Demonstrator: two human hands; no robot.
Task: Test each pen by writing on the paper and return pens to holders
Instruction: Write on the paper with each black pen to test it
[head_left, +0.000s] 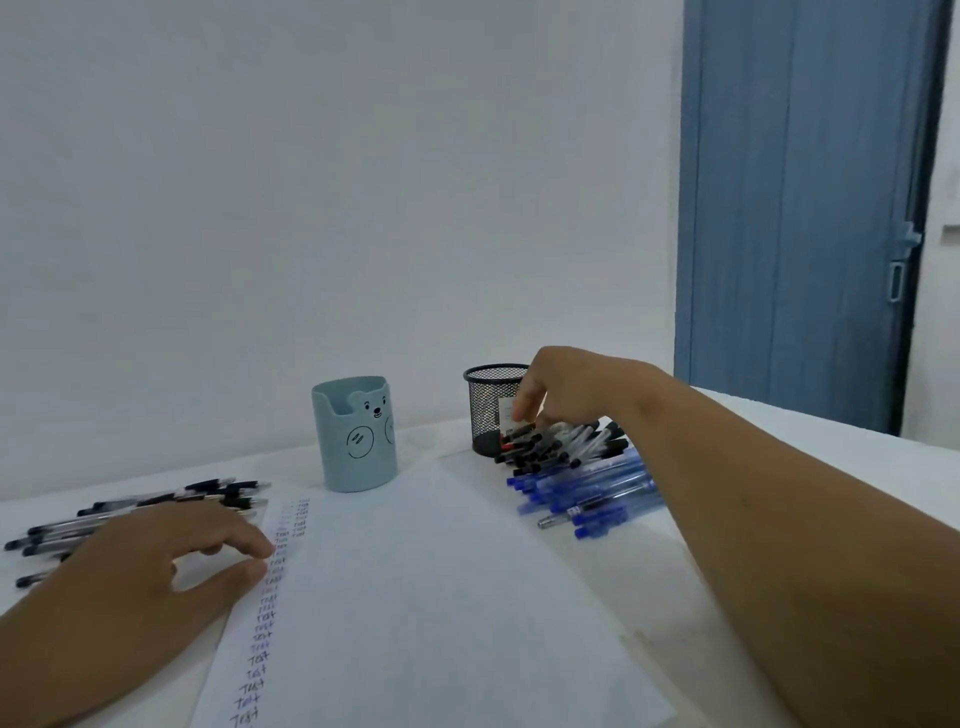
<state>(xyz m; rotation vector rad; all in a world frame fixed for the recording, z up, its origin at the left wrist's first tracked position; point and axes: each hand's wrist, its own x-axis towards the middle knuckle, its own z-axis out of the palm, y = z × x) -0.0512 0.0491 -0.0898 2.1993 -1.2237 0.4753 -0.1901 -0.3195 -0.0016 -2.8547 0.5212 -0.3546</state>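
Handwritten "Test", repeated in a column down the paper's (441, 597) left edge

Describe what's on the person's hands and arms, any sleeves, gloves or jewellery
Both are bare. The left hand and the right hand wear no gloves, and no rings show on the fingers that are visible. The right forearm is uncovered along its whole visible length, with no sleeve, watch or bracelet. The left wrist shows no band either; any sleeve would lie outside the picture.

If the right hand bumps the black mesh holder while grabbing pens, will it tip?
Probably it slides or tips easily: the black mesh holder looks empty, so likely light. The right hand reaches just beside it. The pens piled against its base may brace it slightly.
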